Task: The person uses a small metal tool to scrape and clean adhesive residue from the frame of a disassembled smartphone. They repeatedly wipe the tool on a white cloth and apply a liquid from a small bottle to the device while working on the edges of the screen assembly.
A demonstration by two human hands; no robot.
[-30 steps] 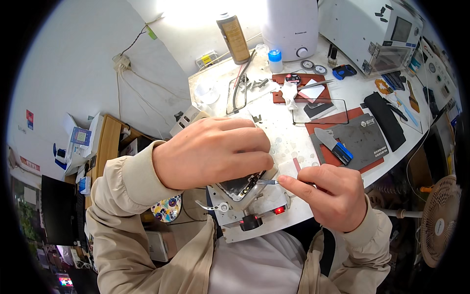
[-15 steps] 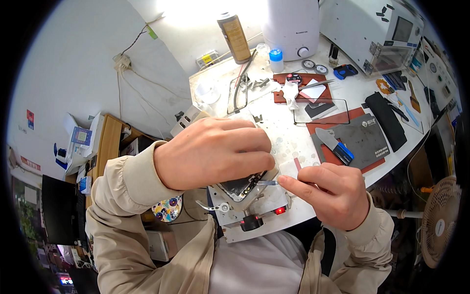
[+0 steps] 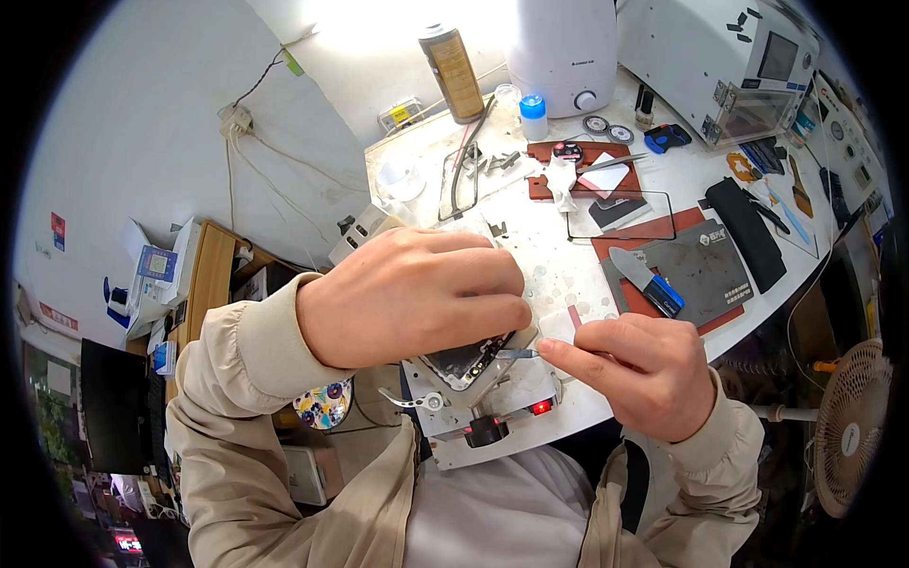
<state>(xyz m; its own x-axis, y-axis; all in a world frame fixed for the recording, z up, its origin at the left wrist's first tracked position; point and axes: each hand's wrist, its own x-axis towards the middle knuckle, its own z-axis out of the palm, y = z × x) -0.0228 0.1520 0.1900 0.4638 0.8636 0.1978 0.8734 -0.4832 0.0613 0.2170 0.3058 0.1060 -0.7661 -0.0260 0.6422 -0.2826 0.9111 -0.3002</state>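
Observation:
A phone (image 3: 456, 365) with a dark inside and small parts along one edge lies on a white bench device (image 3: 516, 409) near my body. My left hand (image 3: 417, 298) arches over it with fingers curled down; its fingertips, and anything in them, are hidden. From the right, my right hand (image 3: 644, 374) pinches a thin metal blade (image 3: 517, 354). The blade's tip is at the phone's right edge, close below my left fingers. A black knob (image 3: 487, 432) and a lit red switch (image 3: 541, 407) sit on the device's front.
To the right, a craft knife (image 3: 653, 284) with a blue handle lies on a dark grey mat (image 3: 696, 270). Beyond are a thin black frame (image 3: 674, 222), a blue-capped bottle (image 3: 533, 118) and a tall spray can (image 3: 453, 76). A fan (image 3: 850, 431) stands right of the table.
Almost nothing differs. Both hands keep their places, with at most a slight shift of my right hand and the blade.

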